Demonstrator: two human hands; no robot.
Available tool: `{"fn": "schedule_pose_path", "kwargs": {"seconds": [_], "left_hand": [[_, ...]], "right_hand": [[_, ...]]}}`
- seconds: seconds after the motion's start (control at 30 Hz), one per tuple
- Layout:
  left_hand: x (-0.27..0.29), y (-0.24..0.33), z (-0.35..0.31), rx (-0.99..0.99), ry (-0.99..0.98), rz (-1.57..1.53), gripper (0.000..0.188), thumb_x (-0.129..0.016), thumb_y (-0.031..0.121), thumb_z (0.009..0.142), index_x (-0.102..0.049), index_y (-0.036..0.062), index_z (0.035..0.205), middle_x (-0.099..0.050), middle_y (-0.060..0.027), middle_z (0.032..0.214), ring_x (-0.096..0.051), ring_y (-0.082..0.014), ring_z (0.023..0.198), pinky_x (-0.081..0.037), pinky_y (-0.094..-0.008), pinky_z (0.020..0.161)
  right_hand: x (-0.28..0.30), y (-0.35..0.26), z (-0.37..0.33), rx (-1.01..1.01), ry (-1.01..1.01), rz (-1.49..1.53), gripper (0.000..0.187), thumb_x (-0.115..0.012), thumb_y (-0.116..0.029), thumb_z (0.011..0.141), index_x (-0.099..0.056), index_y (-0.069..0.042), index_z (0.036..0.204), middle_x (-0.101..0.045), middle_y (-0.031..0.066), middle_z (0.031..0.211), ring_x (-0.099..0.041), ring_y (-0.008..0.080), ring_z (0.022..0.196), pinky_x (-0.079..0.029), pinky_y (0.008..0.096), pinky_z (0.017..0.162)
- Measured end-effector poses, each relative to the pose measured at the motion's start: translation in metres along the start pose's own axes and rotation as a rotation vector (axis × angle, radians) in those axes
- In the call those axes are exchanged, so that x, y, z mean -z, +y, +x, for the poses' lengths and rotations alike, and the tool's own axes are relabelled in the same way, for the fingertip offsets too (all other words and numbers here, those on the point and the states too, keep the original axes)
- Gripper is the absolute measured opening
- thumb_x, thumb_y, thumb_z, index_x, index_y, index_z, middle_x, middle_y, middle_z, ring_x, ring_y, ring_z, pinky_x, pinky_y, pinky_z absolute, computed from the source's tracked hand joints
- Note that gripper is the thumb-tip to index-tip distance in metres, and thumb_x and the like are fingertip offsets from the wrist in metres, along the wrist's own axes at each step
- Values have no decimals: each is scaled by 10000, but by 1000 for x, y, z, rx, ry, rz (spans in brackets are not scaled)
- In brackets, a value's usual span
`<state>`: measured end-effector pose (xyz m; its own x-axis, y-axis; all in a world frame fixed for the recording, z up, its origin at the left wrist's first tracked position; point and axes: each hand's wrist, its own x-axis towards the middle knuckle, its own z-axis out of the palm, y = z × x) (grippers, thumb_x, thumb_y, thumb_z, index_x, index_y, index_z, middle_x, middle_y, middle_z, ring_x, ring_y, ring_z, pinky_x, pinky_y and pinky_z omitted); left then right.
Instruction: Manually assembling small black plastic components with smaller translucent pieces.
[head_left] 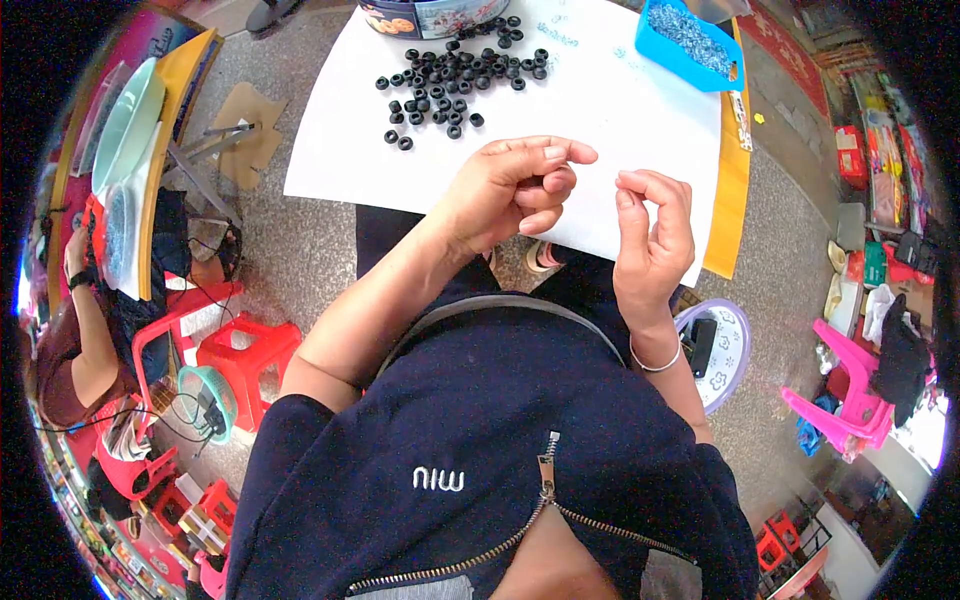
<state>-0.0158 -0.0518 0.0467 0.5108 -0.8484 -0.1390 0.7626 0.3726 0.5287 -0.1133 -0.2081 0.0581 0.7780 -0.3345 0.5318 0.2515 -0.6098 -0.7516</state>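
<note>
My left hand point(510, 195) is above the near edge of a white sheet point(340, 140). Its thumb presses against the index finger, which points right, while the other fingers curl in. Just to the right, my right hand point(655, 225) is raised with thumb and index tip pinched together. A small gap separates the two hands. Anything held in either pinch is too fine to make out. Beyond my left hand lies a loose pile of black ring-shaped beads point(455, 85), each with a wide hole. Neither hand touches the pile.
A blue tray point(645, 45) of tiny bluish beads stands at the far right of the yellow-edged table point(728, 225). A printed tub point(440, 20) sits behind the pile. Below right is a lilac-rimmed basket point(738, 350) with a phone. At left, another person's arm point(92, 335) reaches another table.
</note>
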Motion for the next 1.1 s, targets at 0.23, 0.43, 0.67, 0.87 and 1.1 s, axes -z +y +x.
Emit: {"fn": "schedule_pose_path", "kwargs": {"seconds": [0.23, 0.43, 0.67, 0.87, 1.1], "left_hand": [[2, -15, 6, -69, 56, 132, 299, -504, 202, 982, -576, -13, 1176, -579, -21, 842, -486, -66, 629, -464, -227, 598], [0, -21, 7, -74, 113, 110, 318, -532, 188, 972, -557, -19, 1211, -632, -96, 1078, -624, -159, 973, -514, -291, 865], [5, -26, 10, -87, 58, -1, 326, -531, 216, 974, -560, -32, 1184, -642, -114, 1048, -640, -177, 962, -531, -316, 855], [1, -23, 8, -45, 111, 127, 250, -557, 200, 961, -594, -21, 1074, -654, -101, 910, -664, -181, 803, -550, -308, 767], [-5, -24, 9, -174, 212, 264, 187, -620, 136, 915, -618, -16, 1024, -656, -84, 849, -650, -158, 730, -542, -272, 698]], "right_hand": [[-6, -2, 6, 43, -43, -9, 148, -644, -17, 800, -648, -44, 945, -628, 90, 922, -556, 241, 898, -418, 348, 830], [-18, 3, 10, 173, -170, -249, 269, -679, -57, 730, -651, -73, 997, -594, 63, 1013, -519, 253, 987, -369, 391, 868], [-18, 6, 8, 172, -127, -216, 217, -664, -40, 751, -678, -75, 965, -592, 65, 997, -528, 242, 960, -392, 374, 866], [-17, 12, 5, -368, -71, 498, 123, -637, -38, 848, -671, -24, 966, -598, 64, 983, -558, 151, 948, -454, 277, 833], [-14, 10, 2, -404, -96, 570, 138, -627, -26, 866, -652, -8, 1000, -605, 41, 987, -566, 123, 915, -459, 264, 822]]}}
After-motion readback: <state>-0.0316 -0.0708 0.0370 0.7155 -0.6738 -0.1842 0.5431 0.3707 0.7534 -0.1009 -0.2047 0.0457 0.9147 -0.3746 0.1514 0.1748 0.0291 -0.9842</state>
